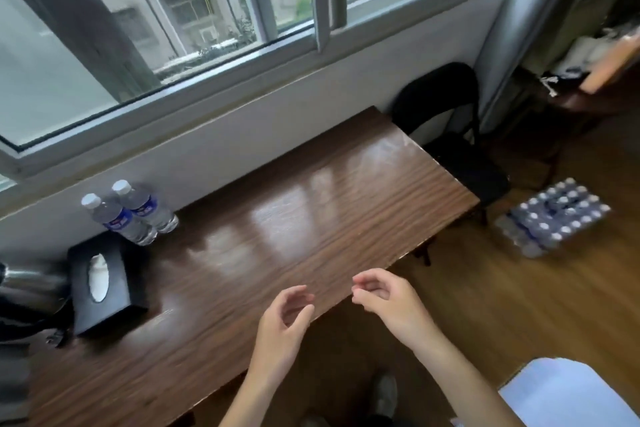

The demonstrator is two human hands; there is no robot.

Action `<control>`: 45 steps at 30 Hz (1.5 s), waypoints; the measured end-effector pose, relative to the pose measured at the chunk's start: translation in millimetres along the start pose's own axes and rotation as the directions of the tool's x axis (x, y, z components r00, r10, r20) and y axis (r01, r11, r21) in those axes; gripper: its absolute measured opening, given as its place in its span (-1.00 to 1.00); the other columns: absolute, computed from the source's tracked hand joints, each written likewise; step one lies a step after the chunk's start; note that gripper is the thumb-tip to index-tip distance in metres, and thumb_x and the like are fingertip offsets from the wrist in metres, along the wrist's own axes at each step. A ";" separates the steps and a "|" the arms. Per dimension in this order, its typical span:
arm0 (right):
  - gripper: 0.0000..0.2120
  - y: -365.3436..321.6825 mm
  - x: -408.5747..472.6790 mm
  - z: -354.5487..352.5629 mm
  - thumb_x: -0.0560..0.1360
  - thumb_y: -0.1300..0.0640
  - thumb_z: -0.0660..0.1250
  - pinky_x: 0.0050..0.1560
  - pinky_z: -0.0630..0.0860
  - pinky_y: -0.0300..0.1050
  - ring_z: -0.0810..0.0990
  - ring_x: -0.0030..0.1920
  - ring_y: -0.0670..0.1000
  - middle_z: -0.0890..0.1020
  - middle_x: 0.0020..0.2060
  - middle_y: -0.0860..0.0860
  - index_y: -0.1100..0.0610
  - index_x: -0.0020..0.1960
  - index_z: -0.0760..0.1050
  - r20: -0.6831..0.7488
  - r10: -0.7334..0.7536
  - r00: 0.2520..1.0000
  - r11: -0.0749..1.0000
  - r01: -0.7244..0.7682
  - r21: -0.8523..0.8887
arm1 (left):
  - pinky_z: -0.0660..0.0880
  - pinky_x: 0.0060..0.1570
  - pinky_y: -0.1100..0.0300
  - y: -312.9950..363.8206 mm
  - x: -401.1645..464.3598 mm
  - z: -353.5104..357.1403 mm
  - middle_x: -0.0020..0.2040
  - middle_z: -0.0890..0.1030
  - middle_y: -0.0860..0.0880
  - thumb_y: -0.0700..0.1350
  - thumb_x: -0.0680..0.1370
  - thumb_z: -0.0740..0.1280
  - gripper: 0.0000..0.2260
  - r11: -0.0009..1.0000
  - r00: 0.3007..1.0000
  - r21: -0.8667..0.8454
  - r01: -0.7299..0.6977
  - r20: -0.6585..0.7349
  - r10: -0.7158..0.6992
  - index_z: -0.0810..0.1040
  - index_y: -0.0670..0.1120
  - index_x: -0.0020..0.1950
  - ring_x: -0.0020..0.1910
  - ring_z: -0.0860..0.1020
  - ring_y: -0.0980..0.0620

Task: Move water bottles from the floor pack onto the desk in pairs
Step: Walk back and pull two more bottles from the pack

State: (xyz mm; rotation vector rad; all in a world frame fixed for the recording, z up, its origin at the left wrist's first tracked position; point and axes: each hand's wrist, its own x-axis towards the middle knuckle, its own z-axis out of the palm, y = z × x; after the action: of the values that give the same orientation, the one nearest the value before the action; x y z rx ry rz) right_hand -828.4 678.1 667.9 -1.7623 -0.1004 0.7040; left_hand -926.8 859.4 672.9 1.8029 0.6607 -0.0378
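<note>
Head view: two bottles are seen upright on the desk — touching. Left hand and right hand are held loosely curled (nothing gripped); the pack lies on the floor.

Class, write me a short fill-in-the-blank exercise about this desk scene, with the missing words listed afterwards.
1. ____ clear plastic water bottles with blue labels stand on the brown wooden desk.
2. The shrink-wrapped pack of bottles lies on the ____.
3. The left hand and the right hand hold ____.
4. The black tissue box sits on the desk, nearer the person than the ____.

Missing words: Two; floor; nothing; bottles
</note>
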 end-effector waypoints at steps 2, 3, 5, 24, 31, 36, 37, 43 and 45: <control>-0.84 14.8 -14.6 -40.8 0.41 0.10 0.44 0.04 0.60 -0.08 0.67 -0.05 -0.09 0.70 -0.12 -0.05 -0.05 -0.02 0.62 -0.053 0.020 0.998 1.000 -0.018 0.024 | 0.54 0.05 0.31 14.5 -0.8 36.8 0.00 0.68 0.08 -0.21 0.54 0.38 -0.78 1.000 0.998 0.015 -0.003 0.056 0.002 0.57 0.03 0.15 0.00 0.63 0.24; -0.85 23.5 -20.4 -60.0 0.41 0.10 0.43 0.03 0.60 -0.09 0.68 -0.06 -0.08 0.70 -0.13 -0.06 -0.05 -0.03 0.62 -0.087 0.034 0.996 0.999 -0.031 0.039 | 0.55 0.06 0.30 21.5 0.7 53.6 -0.01 0.68 0.08 -0.21 0.54 0.38 -0.78 1.000 0.997 0.027 -0.005 0.083 0.003 0.57 0.02 0.14 -0.01 0.63 0.24; -0.88 39.4 -29.8 -96.0 0.42 0.11 0.42 -0.01 0.59 -0.11 0.69 -0.08 -0.06 0.70 -0.15 -0.04 -0.05 -0.06 0.62 -0.152 0.068 0.986 0.996 -0.058 0.069 | 0.58 0.07 0.24 34.1 8.3 85.4 -0.02 0.68 0.08 -0.22 0.55 0.38 -0.79 0.999 0.992 0.047 -0.003 0.128 -0.003 0.58 0.00 0.14 -0.03 0.64 0.23; -0.85 160.1 -28.0 -351.3 0.45 0.29 0.41 -0.11 0.52 -0.21 0.63 -0.06 -0.02 0.65 -0.06 0.09 0.20 0.01 0.56 -0.625 0.539 0.565 0.796 -0.100 0.596 | 0.54 0.04 0.15 136.1 166.7 415.8 0.00 0.71 -0.04 -0.21 0.55 0.38 -0.84 0.953 0.723 0.290 -0.083 0.675 -0.143 0.59 -0.07 0.12 0.04 0.66 0.00; -0.87 163.2 8.9 -464.1 0.46 0.21 0.43 0.11 0.57 0.02 0.64 0.01 0.01 0.66 -0.04 0.06 0.10 -0.01 0.58 -0.663 0.585 0.468 0.762 -0.035 0.647 | 0.56 0.11 0.13 195.7 229.2 534.4 0.05 0.67 -0.01 -0.18 0.56 0.36 -0.82 0.925 0.638 0.324 -0.199 0.759 -0.128 0.57 -0.04 0.16 0.08 0.63 0.07; -0.88 168.9 32.3 -537.1 0.46 0.18 0.43 0.13 0.57 0.04 0.63 0.01 0.01 0.65 -0.04 0.04 0.09 -0.01 0.58 -0.657 0.618 0.432 0.733 -0.017 0.680 | 0.57 0.14 0.06 222.7 260.1 603.2 0.05 0.68 -0.04 -0.16 0.56 0.38 -0.85 0.908 0.598 0.353 -0.225 0.786 -0.157 0.58 0.01 0.10 0.07 0.65 0.00; -0.89 171.6 36.7 -551.3 0.46 0.18 0.44 0.11 0.57 0.04 0.63 0.00 0.01 0.65 -0.04 0.05 0.09 -0.02 0.57 -0.655 0.624 0.426 0.728 -0.011 0.685 | 0.57 0.15 0.04 227.5 265.8 616.7 0.04 0.68 -0.04 -0.16 0.56 0.38 -0.85 0.905 0.594 0.356 -0.234 0.789 -0.157 0.58 0.02 0.10 0.06 0.65 0.01; -0.89 194.6 63.2 -647.0 0.45 0.15 0.45 0.10 0.59 0.06 0.64 -0.01 -0.01 0.65 -0.05 0.01 0.05 -0.04 0.58 -0.667 0.599 0.443 0.748 -0.013 0.664 | 0.58 0.13 0.09 260.3 291.6 706.8 0.02 0.68 0.02 -0.12 0.55 0.39 -0.85 0.895 0.629 0.387 -0.223 0.758 -0.171 0.57 0.03 0.11 0.03 0.65 0.06; -0.88 201.1 71.7 -683.4 0.45 0.17 0.44 0.11 0.58 0.06 0.63 0.00 0.00 0.65 -0.05 0.01 0.05 -0.03 0.57 -0.664 0.592 0.458 0.749 -0.007 0.663 | 0.57 0.15 0.08 274.2 298.3 738.5 0.03 0.67 0.02 -0.11 0.56 0.38 -0.86 0.889 0.643 0.400 -0.223 0.746 -0.175 0.56 0.06 0.10 0.05 0.64 0.06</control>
State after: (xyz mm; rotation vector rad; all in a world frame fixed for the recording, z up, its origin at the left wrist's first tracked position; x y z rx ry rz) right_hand -482.5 61.5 554.2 -1.3196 1.0883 -0.0091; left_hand -331.7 274.8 555.8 2.0002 -0.0242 -0.9868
